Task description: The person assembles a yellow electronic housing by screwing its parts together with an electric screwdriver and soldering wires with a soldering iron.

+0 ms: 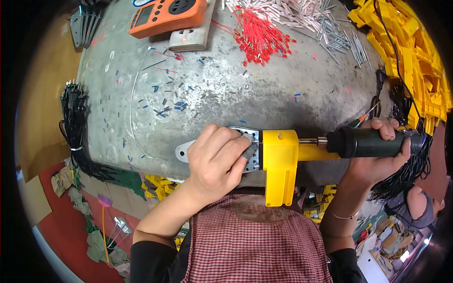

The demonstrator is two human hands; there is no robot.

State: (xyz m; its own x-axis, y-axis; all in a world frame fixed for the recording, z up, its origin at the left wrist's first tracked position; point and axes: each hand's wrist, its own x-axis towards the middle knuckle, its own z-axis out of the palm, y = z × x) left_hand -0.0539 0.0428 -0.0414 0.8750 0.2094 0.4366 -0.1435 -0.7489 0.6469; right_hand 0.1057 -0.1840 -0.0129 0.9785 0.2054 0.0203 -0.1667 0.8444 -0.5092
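Note:
My left hand [214, 162] is closed on a perforated metal plate [253, 162] that joins a yellow plastic housing [280, 165]. A pale, rounded end piece with a hole [183, 152] sticks out to the left of that hand. My right hand [377, 158] is wrapped round a dark cylindrical electric screwdriver [363, 144], held level and pointing left. Its bit [309, 141] meets the right side of the housing; the tip is hidden. A yellow bar [316, 153] runs below the bit toward my right hand.
On the grey worktable [118, 94] lie small blue sleeves [179, 106], red-wired lights [259, 40], metal rods [330, 35] and an orange meter [167, 18]. Yellow housings [415, 61] are heaped at the far right. Black cord bundles [75, 118] hang at the left edge. A person [417, 207] is at lower right.

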